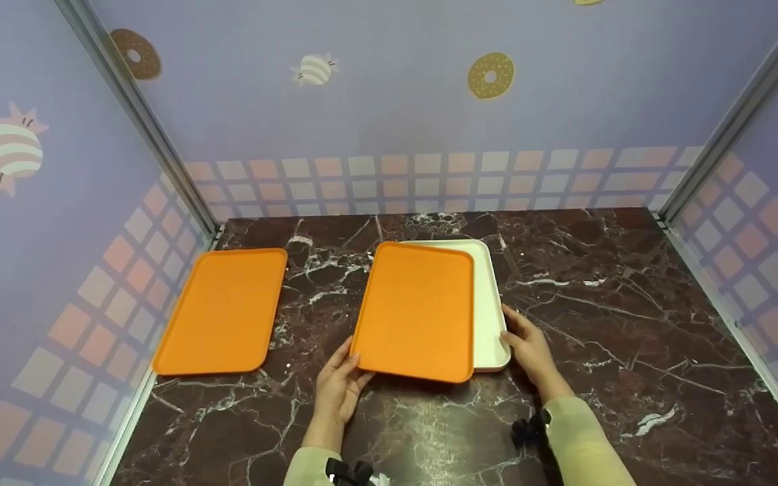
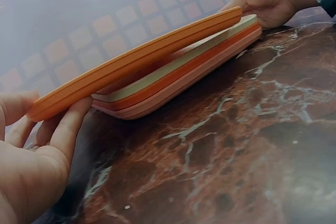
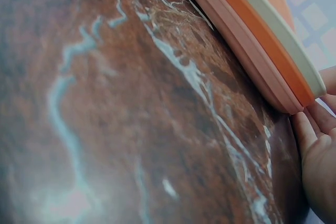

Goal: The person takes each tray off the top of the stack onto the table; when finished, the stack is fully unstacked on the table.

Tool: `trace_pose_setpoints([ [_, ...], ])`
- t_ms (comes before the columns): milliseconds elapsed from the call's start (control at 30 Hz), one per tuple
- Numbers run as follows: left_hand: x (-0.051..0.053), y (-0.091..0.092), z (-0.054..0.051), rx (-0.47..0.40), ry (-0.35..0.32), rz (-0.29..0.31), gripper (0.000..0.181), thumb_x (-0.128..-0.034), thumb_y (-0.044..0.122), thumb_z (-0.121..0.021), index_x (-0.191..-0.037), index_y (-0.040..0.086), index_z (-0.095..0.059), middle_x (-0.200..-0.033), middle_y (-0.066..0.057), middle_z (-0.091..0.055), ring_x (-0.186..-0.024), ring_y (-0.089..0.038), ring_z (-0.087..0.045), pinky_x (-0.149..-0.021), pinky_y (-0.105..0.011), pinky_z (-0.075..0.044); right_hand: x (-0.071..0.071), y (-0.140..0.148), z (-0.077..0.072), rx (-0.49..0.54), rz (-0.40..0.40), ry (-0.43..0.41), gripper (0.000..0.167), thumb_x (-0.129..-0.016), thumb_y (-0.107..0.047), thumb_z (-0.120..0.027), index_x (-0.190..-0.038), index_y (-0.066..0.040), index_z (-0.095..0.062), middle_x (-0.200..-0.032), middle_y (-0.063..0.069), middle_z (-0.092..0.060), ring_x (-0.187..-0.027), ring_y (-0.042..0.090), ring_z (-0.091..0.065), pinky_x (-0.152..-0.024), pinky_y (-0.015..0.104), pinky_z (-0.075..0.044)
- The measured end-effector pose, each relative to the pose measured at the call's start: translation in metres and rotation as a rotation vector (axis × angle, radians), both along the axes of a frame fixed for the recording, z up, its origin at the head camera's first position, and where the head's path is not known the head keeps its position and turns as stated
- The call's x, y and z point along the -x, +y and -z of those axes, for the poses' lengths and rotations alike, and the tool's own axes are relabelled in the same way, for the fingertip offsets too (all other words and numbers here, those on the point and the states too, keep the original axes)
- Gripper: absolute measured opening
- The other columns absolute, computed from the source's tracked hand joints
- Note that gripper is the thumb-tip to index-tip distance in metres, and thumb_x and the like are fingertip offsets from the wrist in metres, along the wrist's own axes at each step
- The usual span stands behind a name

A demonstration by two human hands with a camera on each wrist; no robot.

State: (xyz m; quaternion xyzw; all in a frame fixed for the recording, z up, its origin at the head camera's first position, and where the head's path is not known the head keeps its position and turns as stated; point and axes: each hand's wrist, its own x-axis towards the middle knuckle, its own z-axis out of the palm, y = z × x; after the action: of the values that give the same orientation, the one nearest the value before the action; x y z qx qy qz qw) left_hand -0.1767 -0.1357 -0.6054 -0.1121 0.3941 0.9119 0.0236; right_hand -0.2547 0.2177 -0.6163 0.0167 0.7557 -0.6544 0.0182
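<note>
An orange tray was held askew over a stack of trays on the desk.
The left hand pinched its near left corner; the right hand gripped the white-topped stack's right side. A second orange tray lay apart, to the left.

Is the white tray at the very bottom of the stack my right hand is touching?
No, in the right wrist view an orange tray and a pink tray lie beneath the white tray.
</note>
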Motion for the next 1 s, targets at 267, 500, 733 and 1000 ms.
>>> trace_pose_setpoints([
  [267, 0.002, -0.021, -0.005, -0.046, 0.019, -0.060, 0.046, -0.1051, 0.004, -0.054, -0.151, 0.006, -0.050, -0.117, 0.002, -0.074, -0.099, -0.014, -0.074, -0.081, -0.029, -0.064, 0.000, 0.001, 0.000, -0.016, -0.004, -0.022, 0.062, -0.096, 0.007, -0.055, -0.156, 0.000, -0.041, -0.161, 0.024, -0.040, -0.151, 0.037, -0.039, -0.109, 0.016, -0.040],
  [500, 0.002, -0.043, -0.008, -0.078, 0.041, -0.117, 0.035, -0.1050, 0.002, -0.052, -0.133, 0.015, -0.069, -0.116, 0.002, -0.074, -0.099, -0.014, -0.074, -0.082, -0.030, -0.064, 0.000, 0.000, 0.002, -0.023, -0.010, -0.009, 0.061, -0.097, 0.007, -0.052, -0.156, 0.001, -0.040, -0.162, 0.025, -0.037, -0.153, 0.039, -0.035, -0.122, 0.038, -0.036],
  [733, 0.000, -0.067, -0.008, -0.097, 0.009, -0.174, 0.034, -0.1049, 0.001, -0.052, -0.125, 0.017, -0.074, -0.113, 0.002, -0.076, -0.095, -0.015, -0.075, -0.080, -0.030, -0.064, 0.000, 0.000, 0.002, -0.013, -0.007, -0.013, 0.061, -0.097, 0.007, -0.052, -0.156, 0.001, -0.040, -0.163, 0.025, -0.037, -0.153, 0.039, -0.035, -0.125, 0.048, -0.032],
  [1000, -0.005, -0.090, -0.012, -0.107, -0.023, -0.217, 0.042, -0.1042, 0.003, -0.055, -0.144, 0.014, -0.060, -0.116, 0.003, -0.072, -0.098, -0.015, -0.073, -0.081, -0.030, -0.064, -0.001, 0.000, 0.000, -0.009, -0.005, -0.013, 0.061, -0.097, 0.008, -0.053, -0.156, 0.001, -0.041, -0.162, 0.024, -0.038, -0.152, 0.039, -0.036, -0.125, 0.049, -0.031],
])
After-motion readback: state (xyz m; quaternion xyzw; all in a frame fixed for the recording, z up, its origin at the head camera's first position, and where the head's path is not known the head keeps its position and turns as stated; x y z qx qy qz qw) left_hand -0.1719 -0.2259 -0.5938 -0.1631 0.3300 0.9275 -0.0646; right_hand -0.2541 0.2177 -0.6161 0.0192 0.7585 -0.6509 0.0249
